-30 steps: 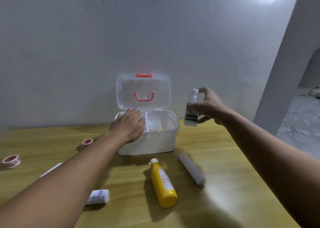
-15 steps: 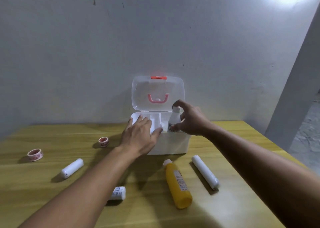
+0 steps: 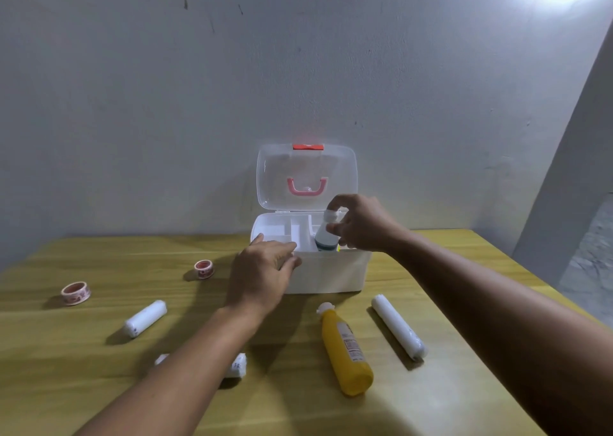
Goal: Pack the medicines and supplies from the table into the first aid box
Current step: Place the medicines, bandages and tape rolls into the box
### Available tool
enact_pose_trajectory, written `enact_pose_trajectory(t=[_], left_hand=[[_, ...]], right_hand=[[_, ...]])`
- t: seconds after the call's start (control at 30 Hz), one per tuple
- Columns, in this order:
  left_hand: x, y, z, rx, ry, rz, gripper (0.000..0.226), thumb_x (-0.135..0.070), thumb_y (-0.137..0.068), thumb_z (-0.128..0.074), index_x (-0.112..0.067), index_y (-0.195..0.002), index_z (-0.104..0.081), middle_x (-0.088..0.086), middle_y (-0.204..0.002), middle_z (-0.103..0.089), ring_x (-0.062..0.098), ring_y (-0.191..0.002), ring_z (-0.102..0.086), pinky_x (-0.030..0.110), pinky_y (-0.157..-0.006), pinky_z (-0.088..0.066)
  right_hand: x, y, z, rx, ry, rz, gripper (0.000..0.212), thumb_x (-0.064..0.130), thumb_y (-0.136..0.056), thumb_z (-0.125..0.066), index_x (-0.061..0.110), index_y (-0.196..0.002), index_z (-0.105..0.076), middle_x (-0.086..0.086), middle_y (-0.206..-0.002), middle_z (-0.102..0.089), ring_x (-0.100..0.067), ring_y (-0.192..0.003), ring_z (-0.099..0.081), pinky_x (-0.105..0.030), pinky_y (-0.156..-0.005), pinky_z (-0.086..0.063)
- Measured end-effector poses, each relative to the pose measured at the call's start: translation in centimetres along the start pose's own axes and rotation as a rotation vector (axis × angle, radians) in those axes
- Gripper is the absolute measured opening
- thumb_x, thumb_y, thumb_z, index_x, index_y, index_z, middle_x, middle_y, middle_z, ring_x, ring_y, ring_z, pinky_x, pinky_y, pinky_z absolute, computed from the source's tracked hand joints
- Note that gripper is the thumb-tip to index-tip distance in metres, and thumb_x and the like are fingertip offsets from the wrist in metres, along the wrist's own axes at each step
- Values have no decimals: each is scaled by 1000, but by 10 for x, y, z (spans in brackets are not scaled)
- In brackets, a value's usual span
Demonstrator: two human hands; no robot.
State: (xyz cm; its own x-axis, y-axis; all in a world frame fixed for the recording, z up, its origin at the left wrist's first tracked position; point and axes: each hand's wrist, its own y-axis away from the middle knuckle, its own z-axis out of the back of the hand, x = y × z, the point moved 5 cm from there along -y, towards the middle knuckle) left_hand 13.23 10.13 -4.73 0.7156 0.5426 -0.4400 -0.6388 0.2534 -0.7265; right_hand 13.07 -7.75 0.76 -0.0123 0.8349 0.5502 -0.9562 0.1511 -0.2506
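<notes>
Now the right hand [image 3: 360, 225] grips the white bottle [image 3: 326, 235], tilted, half inside the right end of the open box [image 3: 326, 271] on the worktop [image 3: 99, 352]; the left hand [image 3: 262, 274], fingers loosely curled and empty, rests on the box's front rim. Released at this tilt, the bottle could tip over or jam against the tray. Half a second ago it was higher and more upright.

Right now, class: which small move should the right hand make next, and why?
Probably lower and release the white bottle: the right hand holds it tilted, its base already inside the open first aid box, which the left hand steadies.
</notes>
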Motion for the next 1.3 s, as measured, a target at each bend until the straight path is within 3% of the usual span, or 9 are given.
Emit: enact_pose_trajectory(t=[0.47, 0.53, 0.6, 0.67, 0.87, 1.03, 1.17, 1.3], left_hand=[[-3, -2, 0, 52, -38, 46, 13, -14, -77, -75, -6, -88, -76, 14, -84, -76, 30, -72, -70, 38, -111, -33], [-2, -3, 0, 62, -43, 49, 14, -15, -78, -75, -5, -88, -76, 16, -83, -76, 32, -71, -69, 40, -111, -34], [-1, -4, -1, 73, -46, 47, 15, -17, -79, -74, -5, -88, -76, 16, -82, -76, 33, -69, -68, 42, -111, -35], [-1, -4, -1, 70, -40, 57, 16, -17, -78, -75, -6, -90, -76, 15, -83, -76, 33, -69, -68, 41, -112, -35], [-2, -4, 0, 76, -26, 68, 17, -18, -79, -74, -7, -93, -76, 15, -87, -76, 30, -74, -70, 42, -113, -35], [-2, -4, -1, 75, -29, 77, 16, -17, -78, -75, -8, -91, -76, 15, -87, -77, 31, -75, -70, 43, -111, -37], [-2, -4, -1, 71, -40, 86, 16, -18, -78, -75, -8, -91, -76, 15, -88, -77, 31, -76, -70, 40, -111, -36], [-4, -3, 1, 75, -27, 85, 21, -19, -79, -75, -9, -97, -75, 13, -94, -76, 27, -80, -71, 40, -112, -36]], right_hand=[[10, 6, 3, 81, 178, 53, 37, 18, -88, -66, 10, -123, -58, -16, -116, -66, -30, -96, -66, -41, -86, -56], [15, 8, 0, 63, 187, 93, 36, 15, -88, -66, 7, -122, -59, -15, -115, -66, -27, -93, -65, -31, -80, -54], [20, 8, 1, 29, 225, 127, 33, 13, -88, -64, 3, -119, -60, -15, -110, -67, -21, -80, -57, -16, -64, -43], [19, 6, 1, 4, 236, 130, 31, 12, -89, -63, 2, -119, -59, -15, -106, -67, -18, -74, -51, -13, -54, -35], [15, 1, 2, 51, 230, 95, 36, 16, -89, -64, 4, -122, -58, -16, -114, -67, -28, -89, -66, -33, -78, -55], [12, 1, 4, 62, 175, 60, 35, 20, -89, -65, 4, -119, -59, -17, -112, -68, -28, -88, -66, -33, -72, -53], [13, 5, -4, 61, 154, 65, 35, 19, -93, -59, 6, -125, -54, -14, -121, -64, -26, -95, -59, -27, -73, -41], [12, 3, 3, 16, 146, 57, 33, 20, -93, -58, 6, -122, -53, -17, -118, -63, -31, -96, -63, -36, -77, -54]])
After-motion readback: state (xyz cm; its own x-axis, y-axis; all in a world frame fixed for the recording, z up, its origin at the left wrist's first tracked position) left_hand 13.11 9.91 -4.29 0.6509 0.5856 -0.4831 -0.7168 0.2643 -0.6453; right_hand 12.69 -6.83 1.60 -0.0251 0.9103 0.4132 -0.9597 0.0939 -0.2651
